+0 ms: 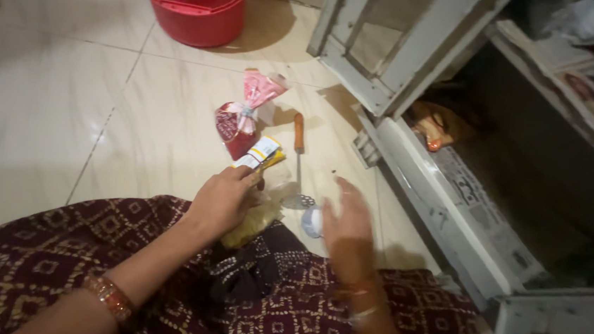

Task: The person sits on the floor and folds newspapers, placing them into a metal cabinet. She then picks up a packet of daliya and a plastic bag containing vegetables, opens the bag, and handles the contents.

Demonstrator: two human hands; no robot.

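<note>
Right hand [347,224] motion-blurred

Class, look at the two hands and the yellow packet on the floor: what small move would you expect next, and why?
Probably the right hand closes in to steady the yellow packet. The left hand already grips the packet near its top, while the right hovers open and blurred just beside it, holding nothing. The red packet and the wooden-handled spatula lie untouched further out on the tiled floor.

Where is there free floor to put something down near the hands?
The tiled floor is bare left of the red packet, down to the bucket. A smaller patch lies between the spatula and the cupboard. It is crowded between the left hand and right hand.
</note>
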